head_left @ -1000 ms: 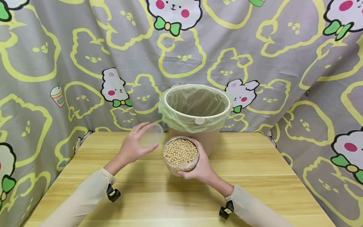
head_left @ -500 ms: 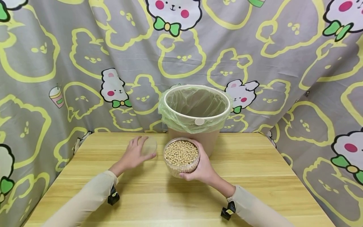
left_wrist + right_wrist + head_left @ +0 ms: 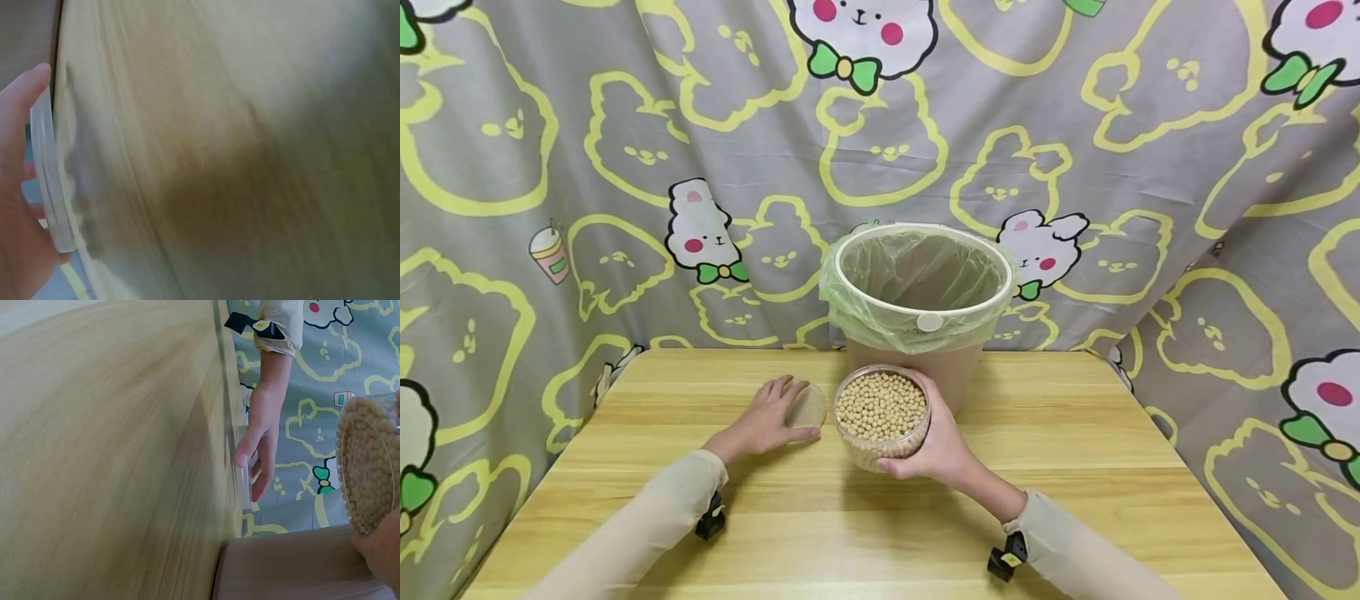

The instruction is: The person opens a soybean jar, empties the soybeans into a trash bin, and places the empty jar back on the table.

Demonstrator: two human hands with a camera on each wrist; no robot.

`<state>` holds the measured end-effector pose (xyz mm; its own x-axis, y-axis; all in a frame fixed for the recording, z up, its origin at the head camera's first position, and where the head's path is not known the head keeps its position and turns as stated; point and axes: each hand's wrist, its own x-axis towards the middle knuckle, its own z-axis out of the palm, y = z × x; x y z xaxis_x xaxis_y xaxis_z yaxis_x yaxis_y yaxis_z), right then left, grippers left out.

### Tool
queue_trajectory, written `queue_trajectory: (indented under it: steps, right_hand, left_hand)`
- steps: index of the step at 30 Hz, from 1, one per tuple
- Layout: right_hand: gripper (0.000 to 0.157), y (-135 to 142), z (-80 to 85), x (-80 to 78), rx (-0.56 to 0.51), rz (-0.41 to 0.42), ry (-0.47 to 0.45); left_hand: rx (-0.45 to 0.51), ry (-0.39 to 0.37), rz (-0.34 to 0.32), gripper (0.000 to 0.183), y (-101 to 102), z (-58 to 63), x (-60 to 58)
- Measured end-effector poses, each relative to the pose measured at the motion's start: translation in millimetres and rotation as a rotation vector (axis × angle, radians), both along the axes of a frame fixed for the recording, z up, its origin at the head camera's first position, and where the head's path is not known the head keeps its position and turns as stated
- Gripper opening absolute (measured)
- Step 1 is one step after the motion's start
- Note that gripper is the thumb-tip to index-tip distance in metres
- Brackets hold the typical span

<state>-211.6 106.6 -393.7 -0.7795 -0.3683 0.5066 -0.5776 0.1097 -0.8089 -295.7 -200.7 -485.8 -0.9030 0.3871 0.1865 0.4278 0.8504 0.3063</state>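
My left hand (image 3: 765, 423) holds a round translucent lid (image 3: 808, 407) by its edge, thumb on the near side and fingers on the far side. In the left wrist view the lid (image 3: 51, 181) lies nearly flat, very close to the tabletop; whether it touches cannot be told. My right hand (image 3: 942, 443) grips a clear round tub (image 3: 874, 454) from its right side, thumb in front. Pale yellow soybeans (image 3: 881, 406) fill it near the rim. From the right wrist view, the tub (image 3: 365, 469) is held up off the table.
Behind the tub stands a beige trash bin (image 3: 951, 367), lined with a green plastic bag (image 3: 887, 321) folded over its rim. Wood-grain table (image 3: 850, 533) lies under both hands. A grey cartoon-print curtain (image 3: 760, 150) hangs around the back and sides.
My left hand has lowered the lid from upright beside the tub to nearly flat at the tabletop. The tub in my right hand has hardly moved.
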Motion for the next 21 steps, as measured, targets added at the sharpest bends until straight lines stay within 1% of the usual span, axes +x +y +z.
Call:
queue_trajectory:
  steps: [4, 8, 13, 19, 21]
  right_hand:
    - [0.111, 1.0, 0.2, -0.3, 0.008, 0.006, 0.012]
    - [0.111, 1.9, 1.4, 0.2, 0.010, 0.011, 0.017]
    - [0.111, 3.3, 5.9, 1.4, 0.010, 0.022, 0.001]
    - [0.111, 4.1, 13.6, 4.8, 0.017, 0.049, 0.019]
    - [0.111, 4.1, 17.2, 6.4, 0.020, 0.062, 0.023]
  left_hand:
    - [-0.004, -0.013, -0.012, 0.093, 0.6, -2.0, 0.0]
    - [-0.002, -0.034, -0.011, 0.093, 2.0, -1.6, 0.8]
    - [-0.013, -0.018, -0.016, 0.093, 3.6, -3.4, -0.1]
    - [-0.008, -0.031, -0.014, 0.093, 3.3, -3.5, 0.5]
    - [-0.009, -0.024, -0.012, 0.094, 3.0, -4.4, 0.2]
